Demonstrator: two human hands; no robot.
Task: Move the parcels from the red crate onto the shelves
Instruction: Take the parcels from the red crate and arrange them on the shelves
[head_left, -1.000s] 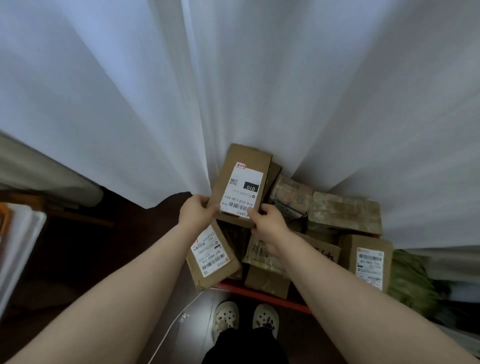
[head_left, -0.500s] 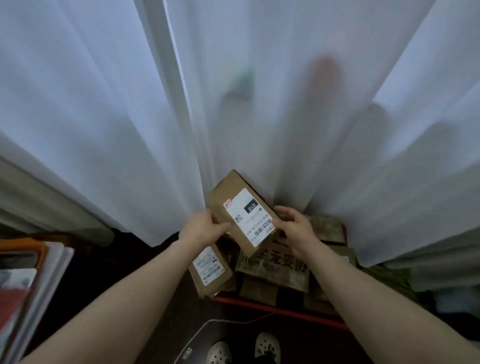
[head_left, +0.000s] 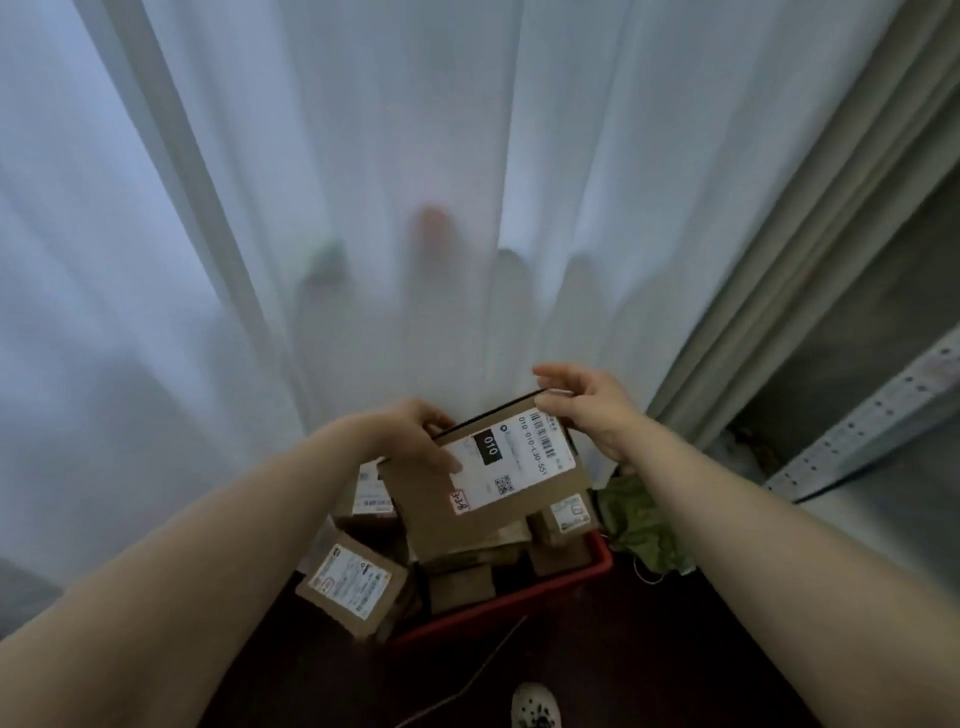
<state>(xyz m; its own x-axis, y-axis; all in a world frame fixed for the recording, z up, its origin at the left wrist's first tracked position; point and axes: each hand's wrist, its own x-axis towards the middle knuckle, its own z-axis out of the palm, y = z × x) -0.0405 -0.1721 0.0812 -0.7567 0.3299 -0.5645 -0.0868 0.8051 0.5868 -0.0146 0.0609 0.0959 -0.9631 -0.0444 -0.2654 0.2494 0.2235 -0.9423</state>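
A flat brown parcel (head_left: 483, 493) with a white "010" label is held above the red crate (head_left: 545, 587). My left hand (head_left: 415, 436) grips its left edge, thumb on the label. My right hand (head_left: 587, 405) pinches its far right corner, the other fingers spread. Several brown parcels lie piled in the crate below; one labelled parcel (head_left: 350, 582) leans over its left rim.
A white sheer curtain (head_left: 363, 208) hangs right behind the crate. A grey metal shelf rail (head_left: 872, 415) runs along the right side. A green bag (head_left: 639, 519) lies right of the crate. The floor is dark, and a white shoe (head_left: 535, 706) shows at the bottom.
The parcel has been turned clockwise and carried to the right, clear of the pile. My view has swung right, bringing the shelf rail into sight.
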